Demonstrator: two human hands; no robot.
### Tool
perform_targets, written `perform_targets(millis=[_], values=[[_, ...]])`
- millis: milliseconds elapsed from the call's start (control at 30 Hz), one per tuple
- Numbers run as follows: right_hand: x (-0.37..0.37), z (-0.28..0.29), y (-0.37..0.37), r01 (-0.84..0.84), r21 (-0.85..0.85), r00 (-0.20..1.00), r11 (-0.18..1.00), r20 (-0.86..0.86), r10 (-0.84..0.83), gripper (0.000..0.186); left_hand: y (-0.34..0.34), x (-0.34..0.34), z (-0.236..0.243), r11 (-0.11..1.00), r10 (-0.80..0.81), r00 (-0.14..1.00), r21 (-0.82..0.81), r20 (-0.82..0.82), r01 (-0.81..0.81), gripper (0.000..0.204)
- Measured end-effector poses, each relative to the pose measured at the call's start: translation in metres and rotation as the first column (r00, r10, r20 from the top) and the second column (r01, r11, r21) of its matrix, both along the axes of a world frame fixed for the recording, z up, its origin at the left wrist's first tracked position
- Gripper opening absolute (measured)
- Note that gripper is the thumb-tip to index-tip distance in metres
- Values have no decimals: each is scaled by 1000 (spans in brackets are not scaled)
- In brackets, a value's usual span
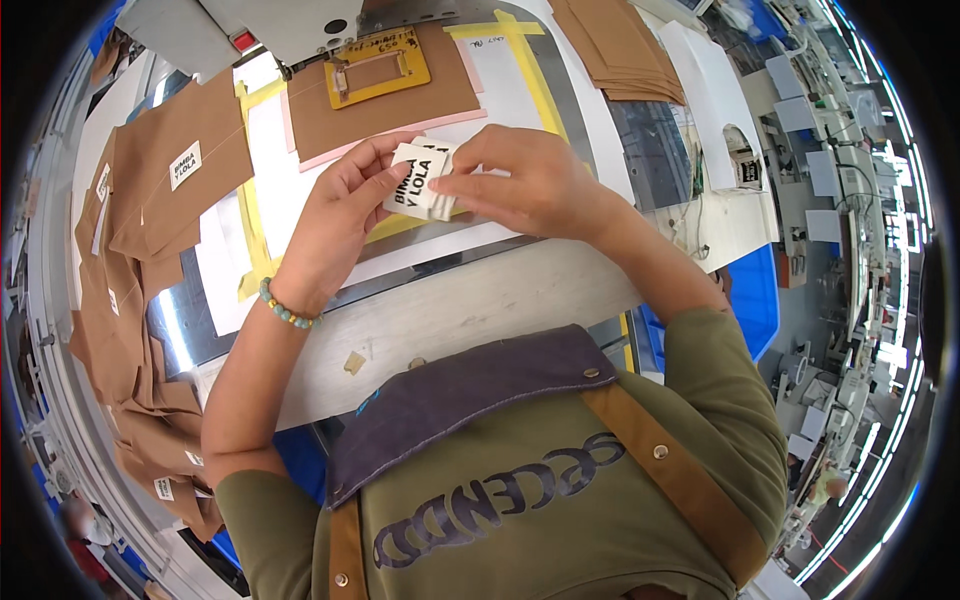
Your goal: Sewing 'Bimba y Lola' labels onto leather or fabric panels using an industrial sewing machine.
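Observation:
A small stack of white fabric labels [418, 182] with black print is held between both hands, above the near edge of the work surface. My left hand [350, 195] pinches the stack from its left side, thumb on top. My right hand [530, 185] grips the labels' right side between thumb and fingers; a few labels are fanned apart there. Just beyond the hands lies a brown fabric panel [450, 85] on the machine bed. On that panel sits a yellow frame-shaped template [415, 72] with a rectangular opening, partly under the machine head.
The grey-white sewing machine head [235, 30] overhangs the far left. Brown panels with labels attached [190, 150] pile up along the left side. More brown panels [620, 50] are stacked at the far right, beside a white box [715, 110]. A blue bin [752, 300] stands below the table's right edge.

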State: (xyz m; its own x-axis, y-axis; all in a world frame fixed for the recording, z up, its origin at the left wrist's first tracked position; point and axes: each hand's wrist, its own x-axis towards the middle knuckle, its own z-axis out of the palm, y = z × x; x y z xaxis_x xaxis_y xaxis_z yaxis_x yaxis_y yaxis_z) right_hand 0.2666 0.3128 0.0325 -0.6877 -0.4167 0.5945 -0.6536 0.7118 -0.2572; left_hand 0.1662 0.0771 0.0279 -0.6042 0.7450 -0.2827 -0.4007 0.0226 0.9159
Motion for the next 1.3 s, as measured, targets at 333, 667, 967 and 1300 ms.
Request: perform_targets(millis=[333,667,967,1300], values=[[-10,-4,-5,6,66,988,998,156,-16,36,-3,-28,-10,972,-204,865,-202,-459,123,39],[-21,-30,-17,95,124,977,988,180,-117,28,-15,-26,-19,973,-156,637,-228,-755,-33,73],[-30,-16,-14,57,-10,989,998,137,-55,36,-23,-19,-27,950,-134,386,-229,-913,-211,81],[-32,-17,-17,146,-78,929,986,354,-109,25,-26,-18,-24,959,-112,353,-195,-929,-208,81]])
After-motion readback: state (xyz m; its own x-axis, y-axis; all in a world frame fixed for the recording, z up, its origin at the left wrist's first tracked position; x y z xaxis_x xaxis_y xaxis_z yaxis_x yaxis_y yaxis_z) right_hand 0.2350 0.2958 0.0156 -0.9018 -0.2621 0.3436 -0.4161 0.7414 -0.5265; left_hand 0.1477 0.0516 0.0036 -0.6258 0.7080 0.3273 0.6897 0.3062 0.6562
